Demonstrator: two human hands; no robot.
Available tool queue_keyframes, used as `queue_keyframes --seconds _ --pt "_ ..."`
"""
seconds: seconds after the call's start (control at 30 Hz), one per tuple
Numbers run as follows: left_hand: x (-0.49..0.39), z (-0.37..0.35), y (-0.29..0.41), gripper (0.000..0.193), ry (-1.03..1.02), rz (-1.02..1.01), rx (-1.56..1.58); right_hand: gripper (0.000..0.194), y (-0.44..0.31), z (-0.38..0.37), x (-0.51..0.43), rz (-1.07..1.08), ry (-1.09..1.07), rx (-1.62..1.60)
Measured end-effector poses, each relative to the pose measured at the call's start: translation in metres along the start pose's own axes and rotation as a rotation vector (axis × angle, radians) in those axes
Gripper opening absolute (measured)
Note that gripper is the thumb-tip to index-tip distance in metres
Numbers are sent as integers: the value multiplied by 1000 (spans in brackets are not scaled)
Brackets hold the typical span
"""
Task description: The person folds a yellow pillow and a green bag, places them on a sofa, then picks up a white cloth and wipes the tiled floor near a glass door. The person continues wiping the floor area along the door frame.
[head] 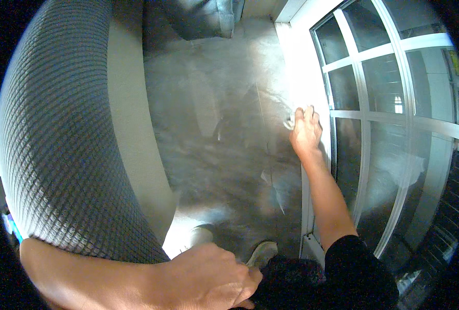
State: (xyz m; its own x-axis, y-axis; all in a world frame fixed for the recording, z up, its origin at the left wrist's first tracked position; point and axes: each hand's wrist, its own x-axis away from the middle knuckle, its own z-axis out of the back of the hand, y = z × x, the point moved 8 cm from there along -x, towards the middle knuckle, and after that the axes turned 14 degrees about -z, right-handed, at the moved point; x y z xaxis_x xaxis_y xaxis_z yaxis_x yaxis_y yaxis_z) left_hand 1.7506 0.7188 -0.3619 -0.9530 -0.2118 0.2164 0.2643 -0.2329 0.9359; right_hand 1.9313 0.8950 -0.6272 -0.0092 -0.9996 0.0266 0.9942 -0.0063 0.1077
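Observation:
My right hand (307,130) reaches forward to the white sill (305,73) along the glazed partition. Its fingers are bent over a white cloth or tissue (289,122), of which a small part shows at the hand's left side. My left hand (217,277) is low in the view, close to my body, with its fingers curled; its palm side is hidden, so whether it holds anything cannot be seen. The left forearm lies across the near end of a grey ribbed cushion or seat back (70,135).
White-framed glass panes (380,81) stand on the right. A pale panel (136,128) edges the grey seat at left. My shoes (263,254) are on the grey marbled floor (221,155). A grey fabric-covered item (210,19) sits at the far end.

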Motion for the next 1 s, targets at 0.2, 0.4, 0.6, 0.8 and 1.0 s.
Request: queue_keyframes --seconds 0.2,0.4,0.6,0.8,1.0 --pt "0 -2 -3 26 -16 20 -37 56 -18 38 -5 15 -91 -475" --pt "-3 -7 -5 19 -43 67 -125 59 -73 48 -145 52 350 -807" --pt "1 0 -16 18 34 64 137 54 -129 19 -240 -165 230 -414" --pt "7 -34 -26 18 325 150 179 32 -160 -29 -284 -284 88 -65" --pt "3 -7 -19 20 186 147 81 36 -168 -15 -287 -53 -72 -49"
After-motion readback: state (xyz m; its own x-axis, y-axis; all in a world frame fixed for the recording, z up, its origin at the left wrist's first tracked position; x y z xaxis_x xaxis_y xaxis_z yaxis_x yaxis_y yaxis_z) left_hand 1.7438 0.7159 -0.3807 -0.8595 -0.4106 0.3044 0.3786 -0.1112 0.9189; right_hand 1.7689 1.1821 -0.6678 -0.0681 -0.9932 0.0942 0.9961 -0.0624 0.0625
